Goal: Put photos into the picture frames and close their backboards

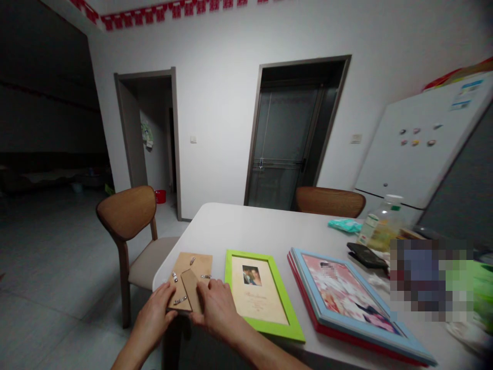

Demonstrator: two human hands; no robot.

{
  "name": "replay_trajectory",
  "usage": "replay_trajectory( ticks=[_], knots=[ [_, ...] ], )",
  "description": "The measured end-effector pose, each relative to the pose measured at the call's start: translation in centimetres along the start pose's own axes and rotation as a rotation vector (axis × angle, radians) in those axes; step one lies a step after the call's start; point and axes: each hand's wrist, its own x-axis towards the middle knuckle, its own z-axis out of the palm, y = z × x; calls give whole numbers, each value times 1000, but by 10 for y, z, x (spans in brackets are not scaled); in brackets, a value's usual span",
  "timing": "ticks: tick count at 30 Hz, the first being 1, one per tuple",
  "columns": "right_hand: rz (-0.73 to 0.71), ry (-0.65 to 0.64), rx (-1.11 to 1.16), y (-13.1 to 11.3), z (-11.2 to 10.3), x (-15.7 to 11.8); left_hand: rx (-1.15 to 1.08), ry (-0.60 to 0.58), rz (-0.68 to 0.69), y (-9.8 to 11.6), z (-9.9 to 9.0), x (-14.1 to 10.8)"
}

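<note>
A brown backing board [204, 262] is held at the near left corner of the white table [246, 223]. Its rear side is turned up, and metal clips [192, 261] and a stand leg [189, 285] can be seen on it. By the left hand [156, 307], the left edge is gripped, with the fingers bent over it and the thumb lower down. By the right hand [219, 306], the near right part is gripped, the fingers being curled beside the stand leg.

No frame border is seen around the board, so it may be judged that it is not fitted to any frame at present. Just beside it, a green frame [284, 298] is laid face up (a small picture [252, 276] is already inside it). To the right, a blue frame [314, 289] with its photo is stacked on a red frame [339, 335]; these two are untouched. Whether they are finished cannot be told.
</note>
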Motion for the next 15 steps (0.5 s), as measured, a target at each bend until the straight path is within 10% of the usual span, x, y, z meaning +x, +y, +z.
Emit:
replay_trajectory(
  ticks=[7,15],
  knots=[
    [1,75,271,9,-7,2,-113,94,70,12,-14,5],
    [29,180,286,57,-74,-46,-195,86,257,99,-13,2]
  ],
)
